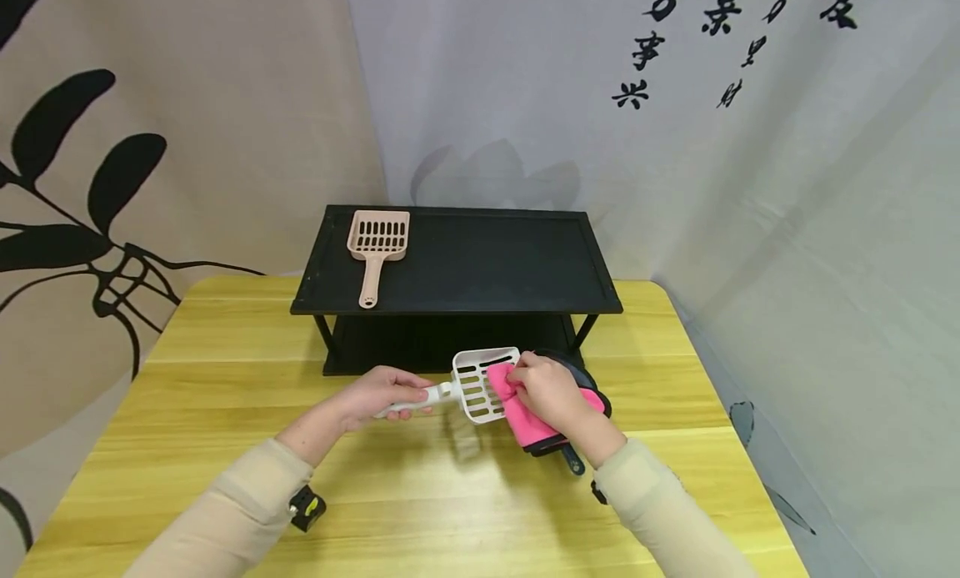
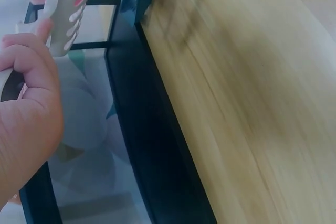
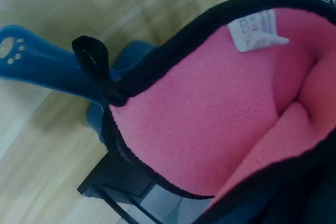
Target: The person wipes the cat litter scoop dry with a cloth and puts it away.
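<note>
In the head view my left hand (image 1: 375, 397) grips the handle of a white slotted litter scoop (image 1: 454, 389) and holds it over the table. My right hand (image 1: 552, 392) pinches a pink fleece cloth (image 1: 521, 415) with black trim against the scoop's slotted head. Seen closer in the right wrist view, the cloth (image 3: 194, 108) has a white tag and a black loop. Below the cloth lies a dark blue scoop (image 1: 573, 461), mostly covered; its handle with paw-print holes shows in the right wrist view. The left wrist view shows fingers curled around the white handle.
A black two-tier rack (image 1: 495, 261) stands at the back of the wooden table (image 1: 225, 378). On its top tier, at the left, lies a beige slotted scoop (image 1: 372, 269). A printed curtain (image 1: 480, 86) hangs behind the table.
</note>
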